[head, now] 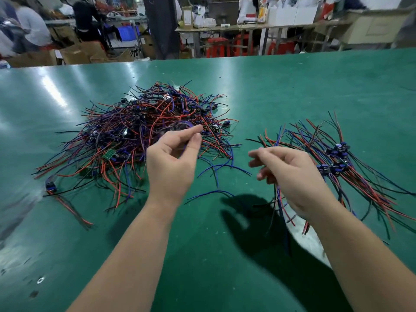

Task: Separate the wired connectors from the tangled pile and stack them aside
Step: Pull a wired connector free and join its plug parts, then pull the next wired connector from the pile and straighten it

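A tangled pile of red, black and blue wired connectors is spread over the green table, left of the frame's centre. The left hand is held at the pile's near right edge, its thumb and forefinger pinched narrowly together on a violet wire that loops up out of the pile. The right hand is seen right of centre, its fingers curled around a small bundle of wires, whose loose ends hang below the palm toward the table. Just beyond that hand, at the right of the frame, the sorted stack is laid with its dark blue connector bodies grouped together and its wires fanned outward. A single stray connector lies apart at the pile's lower left. Red stools and seated people are visible along the top of the frame.
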